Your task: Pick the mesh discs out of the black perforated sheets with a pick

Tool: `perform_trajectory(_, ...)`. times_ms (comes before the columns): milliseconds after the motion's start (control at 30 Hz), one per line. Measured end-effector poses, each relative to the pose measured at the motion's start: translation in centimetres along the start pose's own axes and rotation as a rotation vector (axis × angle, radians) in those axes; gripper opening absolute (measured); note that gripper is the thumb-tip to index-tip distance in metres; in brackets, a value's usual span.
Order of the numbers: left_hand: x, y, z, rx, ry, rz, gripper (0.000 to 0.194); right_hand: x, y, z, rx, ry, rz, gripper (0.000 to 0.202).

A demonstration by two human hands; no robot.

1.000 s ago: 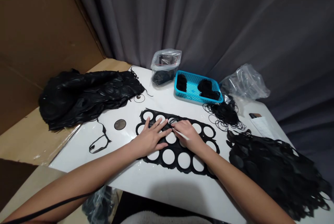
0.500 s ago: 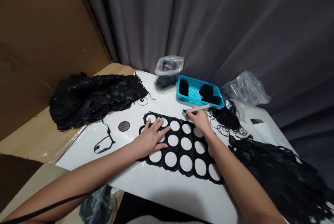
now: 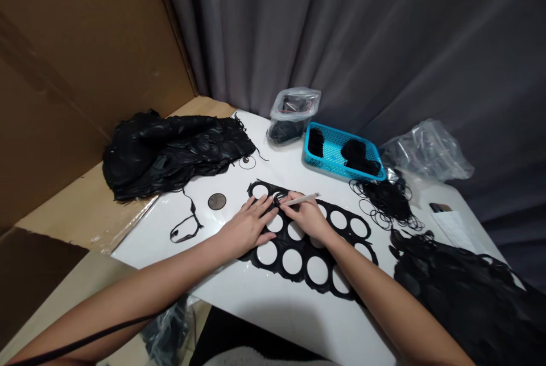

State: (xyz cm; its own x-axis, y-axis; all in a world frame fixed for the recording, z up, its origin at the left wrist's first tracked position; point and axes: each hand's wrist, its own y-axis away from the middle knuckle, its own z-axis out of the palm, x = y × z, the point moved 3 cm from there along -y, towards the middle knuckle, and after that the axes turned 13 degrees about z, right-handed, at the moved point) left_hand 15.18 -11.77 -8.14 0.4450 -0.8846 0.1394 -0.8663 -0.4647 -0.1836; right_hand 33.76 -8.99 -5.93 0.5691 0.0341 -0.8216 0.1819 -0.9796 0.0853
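Observation:
A black rubbery sheet (image 3: 303, 252) with rows of round holes lies flat on the white table. My left hand (image 3: 246, 228) rests on its left part, palm down with fingers spread. My right hand (image 3: 307, 217) is closed around a slim white pen-like tool (image 3: 302, 200), whose kind I cannot make out. The tool's tip is at the sheet's upper row of holes, just right of my left fingertips. Thin black strands show at the tip. My right hand and forearm cover some of the holes.
A bunched black sheet pile (image 3: 170, 152) lies at left, near a dark disc (image 3: 216, 201). Behind are a bag of black pieces (image 3: 288, 127) and a blue basket (image 3: 341, 173). Loose black rings (image 3: 390, 201) and a black scrap heap (image 3: 460, 292) lie at right.
My right hand has moved left with the white tool, from the sheet's upper edge by the basket to close beside my left hand. My left hand stays flat. The whole view has shifted slightly.

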Motion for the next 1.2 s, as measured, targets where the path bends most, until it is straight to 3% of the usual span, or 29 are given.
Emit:
perform_trajectory(300, 0.0, 0.1, 0.1, 0.003, 0.000, -0.022, 0.062, 0.5, 1.3, 1.3, 0.075, 0.293, -0.278, 0.010)
perform_trajectory(433, 0.0, 0.2, 0.1, 0.035, 0.016, -0.023, 0.061, 0.8, 0.7, 1.4, 0.126, 0.505, -0.381, 0.020)
perform_trajectory(500, 0.0, 0.3, 0.1, 0.053, 0.018, -0.026, 0.059, 1.2, -0.8, -0.3, 0.242, 0.570, -0.298, 0.020)
perform_trajectory(633, 0.1, 0.2, -0.1, 0.034, -0.001, -0.024, 0.059, 2.7, -3.7, -5.9, 0.604, 0.473, -0.034, 0.017)
perform_trajectory(733, 0.2, 0.2, -0.3, 0.029, -0.013, -0.016, 0.060, 3.1, -4.7, -7.9, 0.688, 0.379, 0.082, 0.014)
perform_trajectory(833, 0.0, 0.6, -0.6, 0.033, -0.031, -0.014, 0.064, 2.5, -5.0, -6.5, 0.553, 0.178, 0.135, 0.020)
perform_trajectory(967, -0.7, 2.2, -1.1, 0.101, -0.091, -0.114, 0.063, 0.7, -4.9, -1.6, 0.235, -0.095, 0.142, 0.026)
perform_trajectory(1100, -1.0, 3.4, -1.1, 0.167, -0.075, -0.133, 0.057, -1.2, -4.0, 2.4, 0.000, -0.098, 0.057, 0.019)
perform_trajectory(1200, -1.0, 3.6, -0.9, 0.185, -0.057, -0.130, 0.056, -1.9, -3.3, 3.6, -0.063, -0.055, -0.017, 0.012)
